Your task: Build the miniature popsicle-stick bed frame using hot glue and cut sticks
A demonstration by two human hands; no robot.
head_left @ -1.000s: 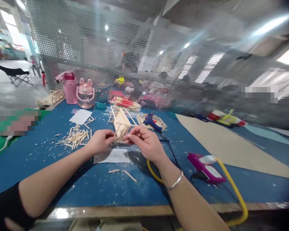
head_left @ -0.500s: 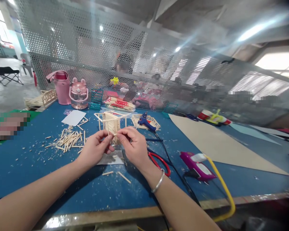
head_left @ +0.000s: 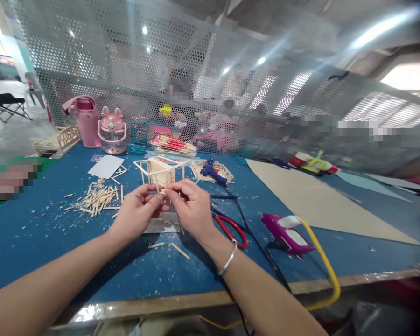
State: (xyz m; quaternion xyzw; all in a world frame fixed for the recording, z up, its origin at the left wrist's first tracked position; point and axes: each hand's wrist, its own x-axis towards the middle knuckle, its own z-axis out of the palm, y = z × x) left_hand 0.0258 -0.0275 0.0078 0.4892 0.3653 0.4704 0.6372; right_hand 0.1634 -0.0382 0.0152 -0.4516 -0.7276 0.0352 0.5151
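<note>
A small model frame of thin wooden sticks (head_left: 163, 171) is held up over the middle of the blue table. My left hand (head_left: 135, 211) is closed on its near lower part, thumb and fingers pinching. My right hand (head_left: 192, 209), with a silver bangle at the wrist, pinches at the same near edge. Whether a separate small stick piece is between the right fingertips I cannot make out. Beneath the hands lies a whitish sheet (head_left: 163, 224) with bits on it. A heap of cut sticks (head_left: 100, 199) lies to the left.
A blue glue gun (head_left: 212, 171) rests behind my right hand. Nearby are red-handled scissors (head_left: 233, 229), a black cable and a purple tool (head_left: 287, 234) with a yellow cord. Pink bottles (head_left: 112, 133) and bundled sticks (head_left: 173, 144) stand before a perforated screen. Beige card (head_left: 311, 200) lies right.
Both hands stay together at the stick frame, with small finger shifts. The frame's tilt has changed slightly. The whole view has shifted a little.
</note>
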